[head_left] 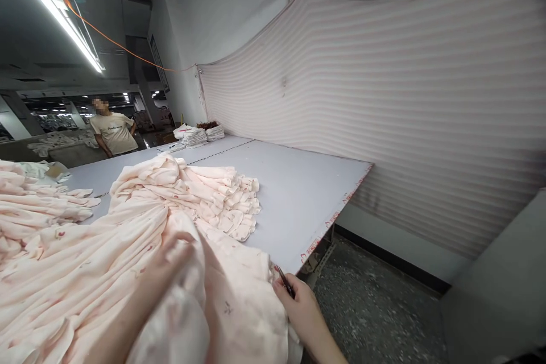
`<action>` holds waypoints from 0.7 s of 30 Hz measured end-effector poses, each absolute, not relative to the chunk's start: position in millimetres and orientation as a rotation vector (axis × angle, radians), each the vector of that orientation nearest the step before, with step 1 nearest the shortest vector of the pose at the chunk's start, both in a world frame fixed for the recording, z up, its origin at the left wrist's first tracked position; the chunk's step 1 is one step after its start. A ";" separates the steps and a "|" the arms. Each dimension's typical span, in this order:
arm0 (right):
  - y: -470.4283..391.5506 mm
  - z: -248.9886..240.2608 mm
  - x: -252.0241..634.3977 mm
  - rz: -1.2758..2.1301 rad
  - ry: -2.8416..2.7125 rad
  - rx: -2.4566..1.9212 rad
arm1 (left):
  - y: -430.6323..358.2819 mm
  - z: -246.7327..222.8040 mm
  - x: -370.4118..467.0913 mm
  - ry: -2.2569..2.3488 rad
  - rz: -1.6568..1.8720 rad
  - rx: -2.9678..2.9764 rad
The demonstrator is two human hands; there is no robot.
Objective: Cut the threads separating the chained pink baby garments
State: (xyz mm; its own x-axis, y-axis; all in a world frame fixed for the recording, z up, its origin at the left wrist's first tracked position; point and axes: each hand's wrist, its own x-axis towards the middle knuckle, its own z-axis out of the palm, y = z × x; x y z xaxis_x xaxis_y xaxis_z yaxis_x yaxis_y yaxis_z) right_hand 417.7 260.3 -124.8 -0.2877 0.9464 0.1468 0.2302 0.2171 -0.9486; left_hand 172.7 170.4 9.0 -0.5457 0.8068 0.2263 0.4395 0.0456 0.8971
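Grey tabletop [294,193] carries heaped pink fabric [85,273]; left hand [170,259] presses it with fingers spread, right hand [298,307] grips small snips [285,281] at its edge. Bunched folds could get nicked.

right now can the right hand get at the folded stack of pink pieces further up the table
Probably yes. The right hand pinches a small dark tool at the pink fabric's edge; bare table lies between it and the folded stack, nothing blocking.
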 end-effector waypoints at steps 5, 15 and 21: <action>251.9 -120.7 417.5 1.165 -1.648 -1.065 | 170.7 -58.1 266.1 1.855 0.208 2.144; 221.5 -148.4 462.9 1.238 -1.687 -0.963 | 148.7 -87.1 270.2 1.943 -0.107 2.404; 228.7 -151.6 439.5 1.265 -1.567 -0.915 | 136.4 -89.0 258.7 1.856 0.470 2.155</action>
State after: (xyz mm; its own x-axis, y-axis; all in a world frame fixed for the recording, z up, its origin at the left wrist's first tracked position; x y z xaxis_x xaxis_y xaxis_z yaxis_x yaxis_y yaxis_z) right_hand 439.5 228.7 -151.6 -0.3250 0.9265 0.1894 0.0103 0.2037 -0.9790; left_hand 258.7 136.4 -89.0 0.1321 0.9884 0.0749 0.9049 -0.1511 0.3979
